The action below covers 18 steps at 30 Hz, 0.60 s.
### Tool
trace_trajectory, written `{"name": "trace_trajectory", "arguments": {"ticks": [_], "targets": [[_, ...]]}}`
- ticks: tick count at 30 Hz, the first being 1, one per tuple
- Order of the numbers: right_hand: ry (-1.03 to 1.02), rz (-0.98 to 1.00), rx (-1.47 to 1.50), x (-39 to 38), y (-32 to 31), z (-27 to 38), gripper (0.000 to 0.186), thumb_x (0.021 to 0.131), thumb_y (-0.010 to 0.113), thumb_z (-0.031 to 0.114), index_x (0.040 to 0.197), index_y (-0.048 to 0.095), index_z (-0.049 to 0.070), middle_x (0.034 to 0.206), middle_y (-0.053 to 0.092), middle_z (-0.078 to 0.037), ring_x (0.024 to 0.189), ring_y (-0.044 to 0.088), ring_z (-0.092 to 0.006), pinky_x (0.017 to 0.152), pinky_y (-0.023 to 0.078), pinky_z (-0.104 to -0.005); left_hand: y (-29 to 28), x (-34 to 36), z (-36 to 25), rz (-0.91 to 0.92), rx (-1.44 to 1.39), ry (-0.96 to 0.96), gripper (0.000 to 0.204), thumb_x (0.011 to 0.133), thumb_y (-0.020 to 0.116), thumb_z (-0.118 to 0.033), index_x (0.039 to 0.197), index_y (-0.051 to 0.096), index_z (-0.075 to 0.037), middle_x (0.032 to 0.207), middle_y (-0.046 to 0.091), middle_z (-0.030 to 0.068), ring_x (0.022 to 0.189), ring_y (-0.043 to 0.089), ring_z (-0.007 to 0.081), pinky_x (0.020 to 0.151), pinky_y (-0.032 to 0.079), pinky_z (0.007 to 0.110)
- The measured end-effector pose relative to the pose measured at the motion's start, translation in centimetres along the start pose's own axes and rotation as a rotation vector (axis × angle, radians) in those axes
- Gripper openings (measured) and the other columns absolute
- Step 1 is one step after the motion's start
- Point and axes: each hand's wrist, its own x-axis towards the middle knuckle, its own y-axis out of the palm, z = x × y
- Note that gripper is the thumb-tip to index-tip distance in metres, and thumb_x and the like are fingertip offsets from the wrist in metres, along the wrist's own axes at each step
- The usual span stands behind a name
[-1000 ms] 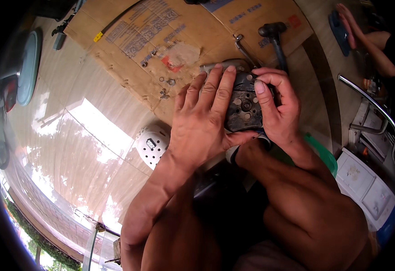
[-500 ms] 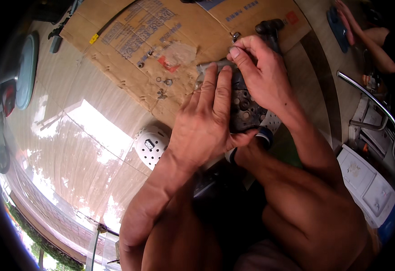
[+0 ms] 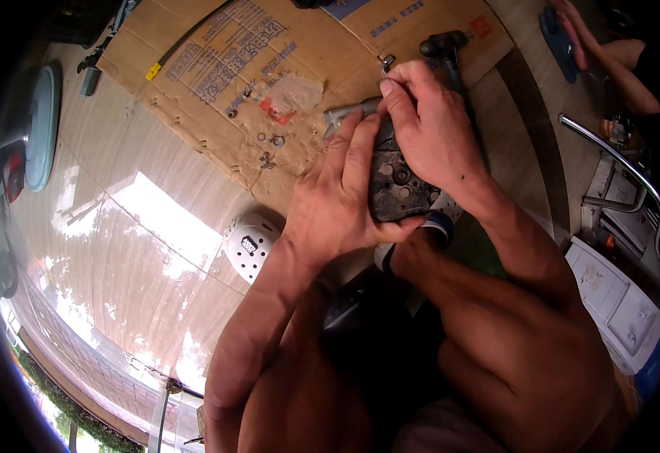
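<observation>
A grimy dark metal machine part, with round holes and bosses on its face, is tilted above my feet. My left hand is wrapped round its left side, thumb along the lower edge and fingers across the upper end. A paler grey metal section shows beyond those fingertips. At the far end of the part, my right hand is closed in a pinch of thumb and forefinger; what lies between them cannot be made out. Just past its fingertips is a small shiny metal fitting.
Flattened cardboard covers the floor ahead, with a hammer, small washers and a yellow-ended black strap. White clogs are below. At right stand a metal-framed chair and white drawers; another person's arm is beyond.
The machine part has turned slightly, showing its holed face differently. My left fingers are more bent over its upper end. My right hand keeps its pinch, with its fingertips slightly shifted.
</observation>
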Motion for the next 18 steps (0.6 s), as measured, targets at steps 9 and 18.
{"name": "trace_trajectory", "arguments": {"ticks": [9, 18], "targets": [[-0.023, -0.042, -0.075, -0.2, 0.1, 0.4, 0.016, 0.104, 0.057, 0.015, 0.109, 0.056, 0.000, 0.079, 0.072, -0.017, 0.079, 0.073, -0.0364, 0.072, 0.055, -0.0442, 0.4, 0.1, 0.8, -0.040, -0.014, 0.061, 0.113, 0.066, 0.081, -0.072, 0.144, 0.047, 0.003, 0.136, 0.061, 0.0230, 0.124, 0.062, 0.0401, 0.104, 0.051, 0.053], [0.026, -0.061, -0.034, -0.3, -0.1, 1.1, 0.019, 0.105, 0.055, 0.018, 0.109, 0.055, 0.000, 0.082, 0.074, -0.018, 0.083, 0.073, -0.0397, 0.074, 0.055, -0.0469, 0.4, 0.1, 0.9, -0.014, -0.032, 0.025, 0.114, 0.066, 0.080, -0.074, 0.144, 0.047, 0.002, 0.136, 0.062, 0.0198, 0.128, 0.059, 0.0387, 0.107, 0.047, 0.055]]}}
